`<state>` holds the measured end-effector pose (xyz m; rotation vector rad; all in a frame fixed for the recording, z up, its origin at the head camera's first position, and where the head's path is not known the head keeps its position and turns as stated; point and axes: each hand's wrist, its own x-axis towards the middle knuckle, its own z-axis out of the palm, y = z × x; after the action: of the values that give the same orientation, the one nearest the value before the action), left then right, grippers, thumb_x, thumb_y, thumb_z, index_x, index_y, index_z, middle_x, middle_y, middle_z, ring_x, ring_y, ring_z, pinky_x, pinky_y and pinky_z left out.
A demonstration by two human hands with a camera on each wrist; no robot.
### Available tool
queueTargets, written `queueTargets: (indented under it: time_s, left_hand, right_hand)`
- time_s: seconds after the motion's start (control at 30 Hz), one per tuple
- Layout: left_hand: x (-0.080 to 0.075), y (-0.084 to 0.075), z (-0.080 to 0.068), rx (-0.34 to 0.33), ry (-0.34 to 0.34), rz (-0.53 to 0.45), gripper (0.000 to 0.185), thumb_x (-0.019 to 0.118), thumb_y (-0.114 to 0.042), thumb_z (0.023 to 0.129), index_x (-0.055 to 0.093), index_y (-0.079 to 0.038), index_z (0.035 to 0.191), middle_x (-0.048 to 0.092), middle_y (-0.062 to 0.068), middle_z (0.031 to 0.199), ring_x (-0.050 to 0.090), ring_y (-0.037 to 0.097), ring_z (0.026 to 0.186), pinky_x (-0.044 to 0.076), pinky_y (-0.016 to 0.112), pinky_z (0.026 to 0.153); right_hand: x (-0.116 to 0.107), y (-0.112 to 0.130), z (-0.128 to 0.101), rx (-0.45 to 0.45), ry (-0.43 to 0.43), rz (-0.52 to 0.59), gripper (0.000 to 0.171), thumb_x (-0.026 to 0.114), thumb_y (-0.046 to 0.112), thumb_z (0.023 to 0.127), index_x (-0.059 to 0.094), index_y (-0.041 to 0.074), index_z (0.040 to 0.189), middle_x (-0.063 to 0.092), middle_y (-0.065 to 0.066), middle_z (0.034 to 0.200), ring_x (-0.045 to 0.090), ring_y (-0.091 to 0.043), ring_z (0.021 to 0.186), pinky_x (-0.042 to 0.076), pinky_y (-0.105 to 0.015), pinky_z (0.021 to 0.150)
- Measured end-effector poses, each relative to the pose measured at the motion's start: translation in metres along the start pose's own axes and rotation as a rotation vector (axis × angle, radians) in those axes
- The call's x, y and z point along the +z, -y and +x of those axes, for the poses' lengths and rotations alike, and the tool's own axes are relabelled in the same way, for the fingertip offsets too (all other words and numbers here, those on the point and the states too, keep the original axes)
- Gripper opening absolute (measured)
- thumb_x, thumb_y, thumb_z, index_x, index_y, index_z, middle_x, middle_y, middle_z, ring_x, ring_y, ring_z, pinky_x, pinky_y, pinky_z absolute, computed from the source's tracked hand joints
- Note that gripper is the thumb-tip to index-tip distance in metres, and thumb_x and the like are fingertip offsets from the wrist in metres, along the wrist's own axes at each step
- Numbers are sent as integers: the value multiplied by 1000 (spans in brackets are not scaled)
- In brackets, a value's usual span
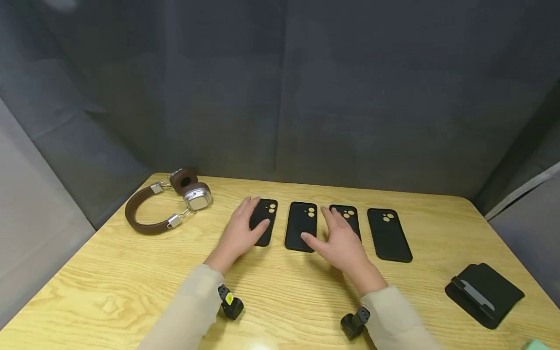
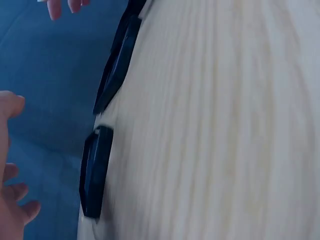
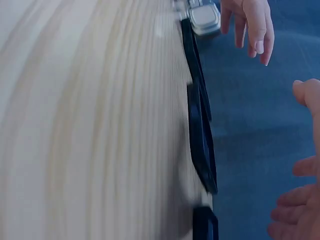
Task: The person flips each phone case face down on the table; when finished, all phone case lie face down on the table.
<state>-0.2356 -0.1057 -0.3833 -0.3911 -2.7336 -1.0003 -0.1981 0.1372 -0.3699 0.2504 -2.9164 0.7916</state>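
Four flat black phone cases with round camera cut-outs lie in a row on a pale yellow wood-grain table [image 1: 280, 296]: the leftmost case [image 1: 267, 226], the second case [image 1: 301, 226], the third case [image 1: 352, 219] and the rightmost case [image 1: 390, 239]. The left hand [image 1: 238, 233] is spread, thumb apart from extended fingers, above the leftmost case and overlapping its left edge in the head view. The right hand [image 1: 343, 245] is likewise spread, its thumb over the lower part of the second case and its fingers before the third, which it partly hides. Both wrist views show the hands raised, apart from the cases. Beige sleeves [image 1: 185, 306] cover the forearms, and a small black device is worn at the left wrist [image 1: 230, 304] and another at the right. Far left: brown-and-silver over-ear headphones [image 1: 198, 197], lying on their side. Near right: a flat black folded pouch [image 1: 498, 289] with a grey strip, well apart from the row. Behind the table hangs a dark grey cloth backdrop [image 1: 280, 97].
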Motion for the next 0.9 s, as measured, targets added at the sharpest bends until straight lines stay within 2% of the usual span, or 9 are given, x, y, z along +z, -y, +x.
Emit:
queueTargets:
  time_s: [0.17, 0.33, 0.5, 0.73, 0.8, 0.9]
  left_hand:
    - [-6, 12, 1, -46, -27, -112, 61, 58, -28, 91, 32, -15, 144, 33, 11, 148, 32, 31, 134, 30, 47, 107]
    - [-11, 16, 4, -137, -32, -256, 59, 58, -17, 90, 33, -15, 143, 36, 11, 146, 36, 34, 130, 36, 48, 103]
    - [-13, 19, 8, -198, -101, -394, 50, 57, -6, 89, 44, -10, 137, 43, 15, 139, 45, 35, 123, 43, 45, 96]
    - [-9, 30, 13, -322, -127, -539, 44, 56, -2, 89, 49, -7, 133, 46, 15, 136, 49, 32, 120, 47, 42, 91]
    - [-8, 32, 12, -345, -128, -556, 43, 56, 0, 89, 50, -5, 132, 46, 17, 136, 50, 33, 118, 47, 42, 91]
    - [-7, 34, 12, -360, -126, -550, 41, 55, 1, 89, 51, -2, 130, 47, 17, 135, 52, 33, 115, 47, 42, 91]
  right_hand:
    - [11, 12, 3, -16, -3, 68, 83, 55, 59, 84, 27, 11, 146, 28, -18, 148, 32, -39, 132, 34, -56, 101]
    - [23, 23, 9, -21, -1, 131, 72, 59, 46, 87, 32, 10, 144, 37, -17, 145, 37, -35, 130, 35, -52, 102]
    - [36, 35, 17, -28, -1, 229, 64, 60, 39, 88, 38, 7, 141, 45, -19, 137, 46, -35, 123, 41, -50, 97]
    - [56, 47, 26, 112, 57, 593, 56, 62, 31, 89, 45, 6, 136, 57, -15, 119, 59, -25, 104, 51, -37, 82]
    - [63, 51, 28, 148, 68, 650, 55, 63, 31, 88, 46, 5, 135, 60, -14, 114, 62, -23, 96, 52, -34, 78]
    - [70, 57, 30, 182, 73, 679, 55, 64, 30, 88, 46, 4, 134, 63, -14, 108, 65, -21, 83, 52, -33, 72]
